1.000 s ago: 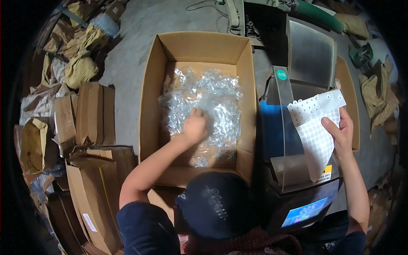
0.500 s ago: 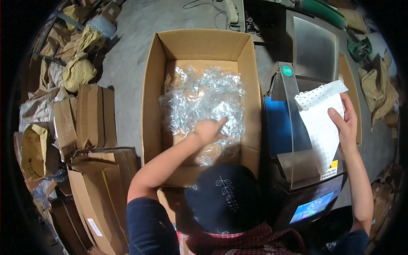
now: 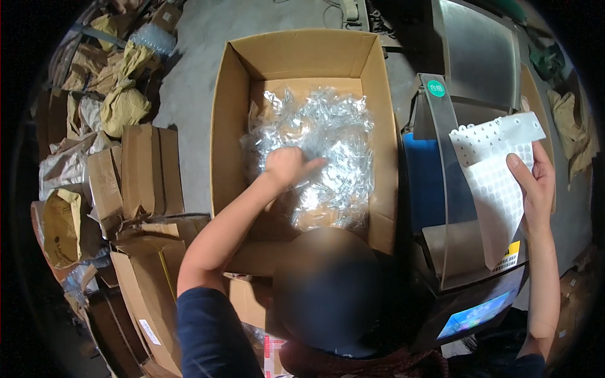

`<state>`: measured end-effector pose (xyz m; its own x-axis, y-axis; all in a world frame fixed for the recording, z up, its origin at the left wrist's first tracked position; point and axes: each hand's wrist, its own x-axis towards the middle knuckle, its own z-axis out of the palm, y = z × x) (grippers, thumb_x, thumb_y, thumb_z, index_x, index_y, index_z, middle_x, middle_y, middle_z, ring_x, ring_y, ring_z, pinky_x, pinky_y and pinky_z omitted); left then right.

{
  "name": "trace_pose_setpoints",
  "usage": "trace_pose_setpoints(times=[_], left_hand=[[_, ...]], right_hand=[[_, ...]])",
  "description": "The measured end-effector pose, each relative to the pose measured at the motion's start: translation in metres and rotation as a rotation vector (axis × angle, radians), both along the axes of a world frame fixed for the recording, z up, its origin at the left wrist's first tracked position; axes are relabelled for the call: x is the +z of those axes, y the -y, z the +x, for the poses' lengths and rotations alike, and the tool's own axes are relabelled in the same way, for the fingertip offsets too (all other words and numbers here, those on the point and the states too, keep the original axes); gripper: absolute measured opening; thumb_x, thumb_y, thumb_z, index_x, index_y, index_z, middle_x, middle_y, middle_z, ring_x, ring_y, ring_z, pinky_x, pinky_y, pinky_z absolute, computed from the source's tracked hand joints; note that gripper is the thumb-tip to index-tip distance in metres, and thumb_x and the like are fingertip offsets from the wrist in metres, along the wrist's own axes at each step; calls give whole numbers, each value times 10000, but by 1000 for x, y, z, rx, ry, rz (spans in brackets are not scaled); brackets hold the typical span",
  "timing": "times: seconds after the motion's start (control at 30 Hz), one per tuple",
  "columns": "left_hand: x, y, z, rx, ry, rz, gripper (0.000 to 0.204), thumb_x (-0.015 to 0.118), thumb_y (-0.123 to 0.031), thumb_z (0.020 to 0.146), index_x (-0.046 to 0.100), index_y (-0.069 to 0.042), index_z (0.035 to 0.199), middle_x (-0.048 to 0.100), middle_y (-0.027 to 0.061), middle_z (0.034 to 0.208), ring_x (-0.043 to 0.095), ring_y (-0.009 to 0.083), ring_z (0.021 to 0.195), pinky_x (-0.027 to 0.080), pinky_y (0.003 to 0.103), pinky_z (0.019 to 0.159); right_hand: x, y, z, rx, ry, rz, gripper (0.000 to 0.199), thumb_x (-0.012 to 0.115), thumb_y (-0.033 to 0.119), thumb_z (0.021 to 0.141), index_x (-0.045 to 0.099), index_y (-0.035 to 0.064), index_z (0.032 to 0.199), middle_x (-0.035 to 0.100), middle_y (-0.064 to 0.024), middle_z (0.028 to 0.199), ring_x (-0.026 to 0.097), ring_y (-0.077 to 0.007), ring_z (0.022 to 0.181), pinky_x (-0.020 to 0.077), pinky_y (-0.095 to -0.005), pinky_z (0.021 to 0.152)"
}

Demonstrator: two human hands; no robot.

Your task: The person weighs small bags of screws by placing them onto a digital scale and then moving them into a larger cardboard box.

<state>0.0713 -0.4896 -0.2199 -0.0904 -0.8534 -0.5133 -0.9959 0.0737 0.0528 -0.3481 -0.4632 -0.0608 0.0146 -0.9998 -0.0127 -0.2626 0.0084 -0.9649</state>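
The bags (image 3: 328, 151), a heap of small clear plastic packets, lay in the open cardboard box (image 3: 227, 126) on the floor (image 3: 189, 57), filling most of its bottom. The left hand (image 3: 287, 167) was down inside the box, resting on top of the heap near its middle. Its fingers (image 3: 312, 165) were drawn loosely together and pointed toward the right, touching the plastic; whether they had actually pinched a packet could not be told, since the back of the hand hid the underside.

The right hand (image 3: 535, 183) was well apart from the box, raised over the machine (image 3: 454, 94) on the right. It held a white perforated sheet (image 3: 495, 170) by its right edge. The thumb lay across the face of the sheet and the other fingers (image 3: 547, 165) were curled behind it, clamped on the edge, so the sheet hung tilted with its upper corner toward the right and its lower end drooping in front of the machine's clear guard (image 3: 447, 208).

A green round sticker (image 3: 435, 88) sat at the top of that guard, and a lit screen (image 3: 482, 312) showed at the machine's lower front. Flattened cartons (image 3: 142, 176) and crumpled brown paper sacks (image 3: 123, 104) lay piled to the left of the box.
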Motion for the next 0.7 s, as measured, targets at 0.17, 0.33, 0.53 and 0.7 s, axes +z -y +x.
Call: trace_pose_setpoints(times=[0.17,0.33,0.53,0.7], left_hand=[[-15,-3,51,82,-469,-127,330,577,-280,842,621,-9,659,626,117,652,573,228,581,478,380,592],[72,-31,87,641,-1392,214,84,518,-63,651,484,-47,575,463,-2,545,385,63,482,268,238,436],[159,-97,130,698,-1527,256,241,538,-102,539,574,32,736,466,23,523,391,81,428,272,236,405],[187,-154,135,1023,-1516,35,186,591,-152,646,566,10,732,426,16,522,371,90,416,284,241,400]], right_hand=[[-2,5,-1,49,71,-49,468,683,134,889,532,-57,1289,657,-86,1084,617,-115,963,477,-235,851],[-8,8,-12,79,-21,-21,395,657,151,915,547,-32,1247,662,-78,1084,627,-103,941,477,-223,820],[-26,10,-32,88,-45,-28,419,633,197,946,533,6,1306,666,-81,1110,646,-119,944,500,-230,808],[-31,20,-35,203,-87,44,478,632,208,939,500,10,1353,675,-106,1126,669,-137,961,527,-237,813]])
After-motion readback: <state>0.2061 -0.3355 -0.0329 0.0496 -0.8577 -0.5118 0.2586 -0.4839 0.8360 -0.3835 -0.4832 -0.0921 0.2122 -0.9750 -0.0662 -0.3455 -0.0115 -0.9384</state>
